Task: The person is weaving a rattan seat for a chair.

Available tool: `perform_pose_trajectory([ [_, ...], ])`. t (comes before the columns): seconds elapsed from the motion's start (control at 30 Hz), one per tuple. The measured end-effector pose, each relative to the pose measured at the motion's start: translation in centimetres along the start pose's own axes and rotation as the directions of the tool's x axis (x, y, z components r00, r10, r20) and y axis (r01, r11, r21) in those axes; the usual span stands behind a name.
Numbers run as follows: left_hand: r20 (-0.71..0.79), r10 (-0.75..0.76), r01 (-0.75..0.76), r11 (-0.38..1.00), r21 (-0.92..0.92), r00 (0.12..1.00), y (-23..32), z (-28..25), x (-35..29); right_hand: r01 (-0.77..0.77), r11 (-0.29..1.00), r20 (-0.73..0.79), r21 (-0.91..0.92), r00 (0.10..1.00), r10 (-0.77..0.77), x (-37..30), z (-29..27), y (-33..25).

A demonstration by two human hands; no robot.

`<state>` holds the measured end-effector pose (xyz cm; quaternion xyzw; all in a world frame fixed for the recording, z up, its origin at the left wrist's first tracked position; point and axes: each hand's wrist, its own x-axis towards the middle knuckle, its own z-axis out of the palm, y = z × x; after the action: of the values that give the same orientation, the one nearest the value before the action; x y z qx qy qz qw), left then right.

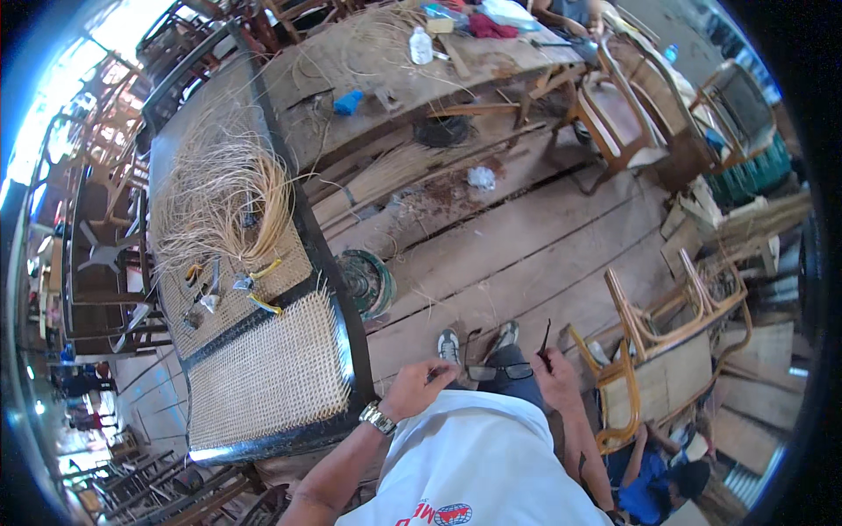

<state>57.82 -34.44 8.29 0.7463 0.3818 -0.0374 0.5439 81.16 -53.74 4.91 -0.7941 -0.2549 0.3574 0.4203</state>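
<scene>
A pair of dark-framed eyeglasses (517,371) is in front of my white shirt, with its temples unfolded. My right hand (554,379) grips it by the right-hand temple. Just left of the lenses is my left hand (419,387), its fingers curled beside the hem of the shirt (474,438). Whatever those fingers pinch, if anything, is hidden. On the left lies a dark-framed panel with woven cane (267,373), near my left forearm. A loose bundle of cane strands (232,202) rests on its far part.
Hand tools with yellow handles (263,302) lie on the cane. Beyond the panel's right edge stands a green bucket (367,285). A wooden chair frame (667,337) is tipped over at right, near a seated person in blue (649,478). A bottle (421,46) stands on the far workbench (377,66).
</scene>
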Motion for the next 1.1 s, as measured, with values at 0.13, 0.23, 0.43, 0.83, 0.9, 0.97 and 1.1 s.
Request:
perform_pose_trajectory([
  [0.13,-0.034,-0.178,0.179,0.983,0.033,0.983,-4.0,1.1,2.0,0.018,0.955,-0.049,-0.295,0.998,-0.034,5.9,-1.2,5.5],
  [0.23,-0.068,-0.374,0.374,0.927,-0.012,0.925,-6.1,3.3,3.3,0.101,0.901,-0.075,-0.423,0.986,-0.146,10.4,-4.1,10.4],
  [0.43,-0.141,-0.416,0.436,0.885,0.162,0.898,-3.6,6.3,6.9,-0.032,0.905,-0.11,-0.425,0.994,-0.016,18.6,-11.4,17.4],
  [0.83,-0.389,-0.485,0.529,0.849,0.007,0.783,3.5,6.8,9.5,-0.13,0.856,0.15,-0.5,0.961,0.234,32.5,-15.1,29.5],
  [0.9,-0.404,-0.505,0.538,0.842,-0.037,0.762,3.6,6.5,9.4,-0.234,0.836,0.229,-0.497,0.894,0.386,32.9,-14.8,27.0],
  [0.97,-0.423,-0.503,0.509,0.854,-0.108,0.754,3.5,6.0,9.2,-0.211,0.86,0.267,-0.465,0.893,0.363,33.1,-13.6,24.2],
  [1.1,-0.489,-0.509,0.383,0.859,-0.339,0.708,2.2,2.8,9.5,-0.195,0.876,0.324,-0.44,0.876,0.357,34.2,-11.4,19.6],
])
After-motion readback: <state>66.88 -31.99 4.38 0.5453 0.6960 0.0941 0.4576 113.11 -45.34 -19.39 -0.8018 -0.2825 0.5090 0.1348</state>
